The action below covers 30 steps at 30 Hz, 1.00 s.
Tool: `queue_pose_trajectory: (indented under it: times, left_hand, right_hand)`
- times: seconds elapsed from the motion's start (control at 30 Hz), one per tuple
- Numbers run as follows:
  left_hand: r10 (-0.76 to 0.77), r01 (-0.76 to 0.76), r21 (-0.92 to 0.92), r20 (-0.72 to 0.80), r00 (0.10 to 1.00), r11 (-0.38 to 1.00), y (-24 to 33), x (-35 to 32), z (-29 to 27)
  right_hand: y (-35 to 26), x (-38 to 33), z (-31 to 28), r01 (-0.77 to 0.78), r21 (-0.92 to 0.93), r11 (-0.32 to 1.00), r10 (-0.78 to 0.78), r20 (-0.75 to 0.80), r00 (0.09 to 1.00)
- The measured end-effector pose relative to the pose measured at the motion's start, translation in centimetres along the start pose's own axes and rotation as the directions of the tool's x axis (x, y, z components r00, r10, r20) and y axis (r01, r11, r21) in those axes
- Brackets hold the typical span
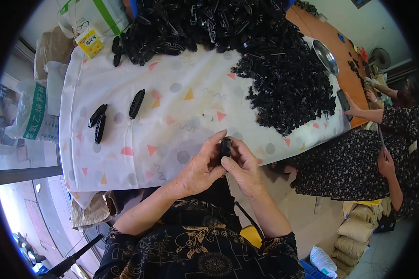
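Just off the table's near edge, my left hand and my right hand are closed together around a small black plastic part. My right thumb presses against its lower end, and fingers hide much of it. Farther left on the cloth lie three long, narrow black plastic pieces: one alone, and two touching each other, an upper one and a lower one. They have an oval outline; their exact kind I cannot tell.
Long black pieces are heaped at the table's far side. Small black parts form a pile to the right, near a metal bowl. A yellow box stands far left. A person in a patterned dress is at the right.
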<state>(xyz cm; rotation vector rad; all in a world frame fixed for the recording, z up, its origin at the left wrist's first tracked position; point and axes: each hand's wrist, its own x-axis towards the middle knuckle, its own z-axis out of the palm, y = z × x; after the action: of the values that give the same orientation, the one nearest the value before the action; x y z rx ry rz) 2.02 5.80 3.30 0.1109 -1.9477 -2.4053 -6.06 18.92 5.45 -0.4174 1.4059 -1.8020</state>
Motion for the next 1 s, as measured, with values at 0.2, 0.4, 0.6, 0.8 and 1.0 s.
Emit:
queue_pose_trajectory:
  times: [0.2,0.4,0.6,0.8,1.0]
  left_hand:
    - [0.091,-0.088,0.081,-0.035,0.995,0.993,0.4,0.4,-0.4]
    - [0.130,-0.113,0.230,-0.062,0.990,0.967,2.0,1.0,-1.4]
    - [0.196,-0.184,0.439,0.018,0.980,0.879,2.8,1.9,-3.6]
    - [0.176,0.015,0.968,-0.060,0.982,0.251,4.7,5.0,-10.5]
    - [0.501,-0.034,0.996,0.071,0.862,-0.081,6.3,12.8,-18.1]
  right_hand:
    - [0.3,0.8,0.6,0.095,-0.081,0.992,-0.096,-0.013,0.995]
    - [0.6,1.7,1.4,0.128,-0.052,0.990,-0.131,-0.065,0.989]
    - [-1.1,4.3,0.8,0.058,-0.022,0.998,-0.055,0.124,0.991]
    - [-4.8,9.4,-6.3,0.270,-0.936,0.225,-0.567,0.099,0.818]
    - [-6.6,12.8,-9.1,0.268,-0.939,-0.217,-0.506,0.343,0.791]
